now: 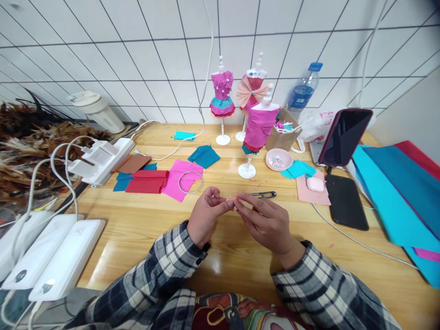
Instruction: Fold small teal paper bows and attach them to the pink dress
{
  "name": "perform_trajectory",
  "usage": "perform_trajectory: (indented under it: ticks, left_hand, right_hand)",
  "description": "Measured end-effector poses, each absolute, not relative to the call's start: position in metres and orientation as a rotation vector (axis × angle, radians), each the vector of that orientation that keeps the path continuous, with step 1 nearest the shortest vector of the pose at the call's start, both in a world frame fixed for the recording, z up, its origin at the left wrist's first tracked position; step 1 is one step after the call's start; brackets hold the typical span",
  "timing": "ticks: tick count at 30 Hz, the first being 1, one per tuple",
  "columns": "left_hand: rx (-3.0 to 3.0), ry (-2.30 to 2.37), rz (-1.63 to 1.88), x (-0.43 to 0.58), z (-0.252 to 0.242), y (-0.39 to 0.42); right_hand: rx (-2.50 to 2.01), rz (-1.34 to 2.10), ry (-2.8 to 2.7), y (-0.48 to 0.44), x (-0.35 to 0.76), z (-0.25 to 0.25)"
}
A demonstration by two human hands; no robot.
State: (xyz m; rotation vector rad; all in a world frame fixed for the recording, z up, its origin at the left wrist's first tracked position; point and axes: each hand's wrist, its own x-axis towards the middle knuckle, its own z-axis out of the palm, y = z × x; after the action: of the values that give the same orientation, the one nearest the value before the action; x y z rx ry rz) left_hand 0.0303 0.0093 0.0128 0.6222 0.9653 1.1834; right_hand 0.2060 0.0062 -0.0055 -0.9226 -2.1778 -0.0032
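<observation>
Thumb and fingers of my left hand (207, 211) pinch one side of a small peach-coloured piece (235, 198), which looks like folded crepe paper or cloth. My right hand (266, 221) grips the other side with its fingertips. Most of the piece is hidden by the fingers. Just behind my right hand lie thread snips (266, 195), partly covered. Beyond them stands a small dress form (259, 126) in a magenta dress with a red and teal hem. A metal ring (190, 182) rests on a pink sheet (177, 176) left of my hands.
Two more dressed forms (222, 91) stand by the tiled wall. A pink bowl (287, 167) of beads, a cardboard box (283, 137), a water bottle (304, 91) and phones (347, 201) are right. Red sheets (146, 181), a power strip (103, 160) and power banks (68, 256) lie left.
</observation>
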Motion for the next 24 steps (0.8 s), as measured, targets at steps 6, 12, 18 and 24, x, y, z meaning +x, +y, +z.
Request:
perform_trajectory:
  ticks: [6,12,18,24]
  left_hand:
    - [0.462,0.939,1.096,0.024,0.012,0.010]
    - [0.381,0.883,0.890,0.018,0.013,0.007]
    - [0.406,0.855,0.790,0.017,0.015,0.006]
    - [0.711,0.966,0.869,0.011,0.011,0.010]
  right_hand:
    - [-0.879,0.186,-2.029,0.007,0.210,-0.010]
    - [-0.869,0.470,-1.938,0.016,0.213,-0.009]
    - [-0.793,0.520,-1.946,0.020,0.210,-0.010]
    - [-1.021,0.760,-1.770,0.023,0.206,-0.014]
